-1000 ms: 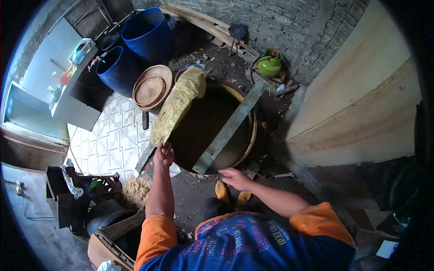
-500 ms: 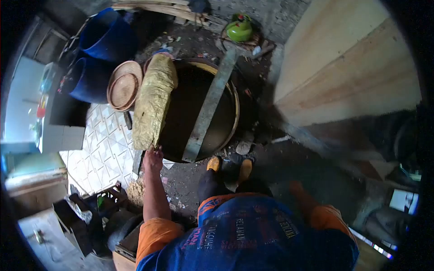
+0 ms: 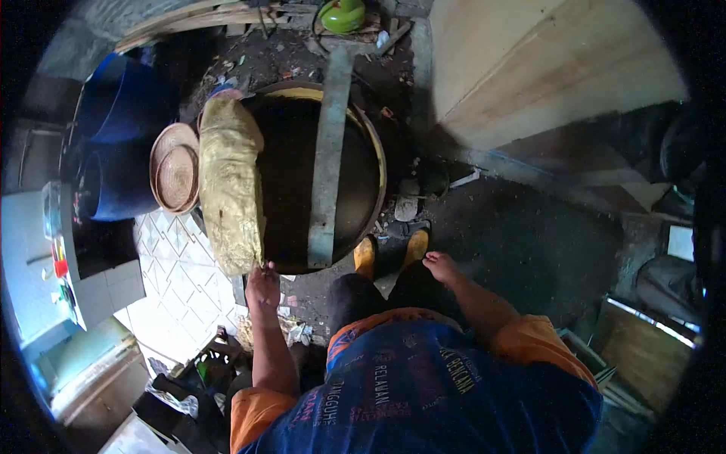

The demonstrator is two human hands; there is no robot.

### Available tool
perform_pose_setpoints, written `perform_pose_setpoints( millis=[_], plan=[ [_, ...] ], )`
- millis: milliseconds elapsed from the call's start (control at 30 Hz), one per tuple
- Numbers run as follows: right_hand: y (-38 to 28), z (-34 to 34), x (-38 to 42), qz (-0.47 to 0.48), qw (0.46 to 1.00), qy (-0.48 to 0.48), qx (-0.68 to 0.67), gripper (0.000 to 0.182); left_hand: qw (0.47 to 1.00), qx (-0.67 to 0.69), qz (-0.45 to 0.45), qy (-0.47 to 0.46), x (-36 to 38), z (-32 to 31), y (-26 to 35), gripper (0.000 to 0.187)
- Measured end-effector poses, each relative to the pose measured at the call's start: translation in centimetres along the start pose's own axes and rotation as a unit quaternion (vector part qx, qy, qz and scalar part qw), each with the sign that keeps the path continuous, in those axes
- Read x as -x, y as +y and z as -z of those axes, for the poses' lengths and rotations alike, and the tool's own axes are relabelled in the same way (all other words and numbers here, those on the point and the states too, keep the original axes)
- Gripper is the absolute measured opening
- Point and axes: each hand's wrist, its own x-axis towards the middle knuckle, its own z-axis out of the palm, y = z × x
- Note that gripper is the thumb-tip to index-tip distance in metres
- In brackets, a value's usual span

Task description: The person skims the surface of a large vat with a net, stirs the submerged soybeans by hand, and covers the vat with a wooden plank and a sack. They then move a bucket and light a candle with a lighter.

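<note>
My left hand (image 3: 262, 286) is closed on the near end of a long, crumpled gold-coloured sack (image 3: 229, 181). The sack lies over the left side of a large round vat (image 3: 380, 163) with a dark inside. A flat grey plank (image 3: 328, 159) spans the vat from back to front. Held out to the right of my feet, my right hand (image 3: 441, 267) has its fingers curled together; whether it holds something is too small to tell.
Two round woven trays (image 3: 175, 168) stand left of the sack, with blue barrels (image 3: 121, 178) beyond. A green gas cylinder (image 3: 342, 15) is at the back. Large wooden boards (image 3: 529, 76) lean at the right. White tiles (image 3: 181, 261) cover the left floor.
The view has turned and shifted, so the vat and sack appear further left. My right hand has come forward from low at the right. My left hand still grips the sack's end.
</note>
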Motion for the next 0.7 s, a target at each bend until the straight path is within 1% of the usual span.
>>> perform_pose_setpoints(
  millis=[67, 100, 133, 167, 200, 233, 267, 300, 333, 367, 400, 433, 467, 500, 533, 567, 600, 633, 667, 700],
  plan=[
    [0.0, 0.7, -0.5, -0.036, 0.999, 0.029, 0.024, 0.041, 0.997, 0.065, 0.033, -0.009, -0.3, 0.7, 0.1, 0.014],
    [-0.1, 1.1, -0.7, -0.046, 0.998, 0.035, 0.015, 0.041, 0.995, 0.070, 0.048, 0.053, -0.8, 0.8, 0.0, 0.019],
    [0.0, 1.5, -1.2, -0.060, 0.994, 0.057, 0.064, 0.040, 0.996, -0.015, 0.070, -0.051, -4.5, 7.2, -0.4, 0.020],
    [0.5, 2.0, -1.8, -0.076, 0.988, 0.076, 0.113, 0.040, 0.998, -0.006, 0.067, 0.008, -2.7, 4.2, 0.0, 0.020],
    [1.2, 2.3, -2.4, -0.089, 0.988, 0.077, 0.102, 0.040, 0.996, -0.001, 0.063, 0.069, -0.5, 0.9, 0.6, 0.019],
    [2.4, 2.4, -3.3, -0.026, 0.979, 0.082, 0.184, 0.039, 0.995, -0.016, 0.071, 0.067, -0.8, 0.7, 0.3, 0.019],
    [3.9, 2.1, -4.6, 0.039, 0.960, 0.087, 0.264, 0.039, 0.994, -0.075, 0.052, 0.062, -0.9, 1.3, 0.4, 0.019],
    [5.4, 1.5, -5.8, 0.028, 0.963, 0.087, 0.252, 0.039, 0.989, -0.134, 0.034, 0.055, -0.9, 1.9, 0.5, 0.019],
    [7.2, 0.8, -7.3, 0.006, 0.972, 0.149, 0.180, 0.037, 0.993, -0.104, 0.050, 0.007, -0.8, 2.4, 1.0, 0.020],
    [8.7, 0.4, -8.7, -0.017, 0.971, 0.211, 0.108, 0.036, 0.995, -0.086, 0.053, 0.013, -0.5, 1.8, 1.4, 0.020],
    [9.4, 0.6, -9.8, -0.028, 0.972, 0.211, 0.100, 0.036, 0.996, -0.067, 0.056, 0.021, -0.3, 1.6, 1.3, 0.020],
    [9.6, 1.1, -10.6, -0.057, 0.973, 0.196, 0.103, 0.035, 0.996, -0.063, 0.063, -0.020, -1.0, 3.2, 1.4, 0.022],
    [10.0, 1.3, -11.6, -0.085, 0.974, 0.180, 0.107, 0.034, 0.992, -0.013, 0.123, -0.013, -1.5, 4.2, 2.0, 0.022],
    [11.2, 1.1, -13.3, -0.093, 0.975, 0.176, 0.101, 0.034, 0.985, -0.163, 0.059, 0.002, -0.9, 3.3, 1.9, 0.021],
    [12.4, 0.8, -14.8, -0.087, 0.971, 0.199, 0.099, 0.035, 0.898, -0.438, -0.044, -0.012, -2.9, 8.5, 2.8, 0.022],
    [13.9, 0.3, -16.3, -0.082, 0.967, 0.221, 0.098, 0.035, 0.987, -0.151, 0.050, -0.017, -1.0, 4.5, 1.9, 0.023],
    [15.5, 0.1, -18.1, -0.089, 0.968, 0.217, 0.095, 0.035, 0.985, -0.166, 0.036, -0.030, -1.0, 4.7, 2.0, 0.019],
    [17.1, -0.8, -19.8, -0.078, 0.962, 0.246, 0.084, 0.038, 0.989, -0.107, 0.017, 0.102, -0.4, 2.2, 1.2, 0.018],
    [18.4, -1.4, -21.7, -0.063, 0.956, 0.276, 0.075, 0.041, 0.992, -0.110, 0.052, 0.019, 0.0, 1.7, 1.1, 0.017],
    [19.0, -1.5, -23.3, -0.067, 0.958, 0.270, 0.071, 0.041, 0.984, -0.168, 0.060, 0.027, 0.0, 2.2, 1.6, 0.019]
  ],
)
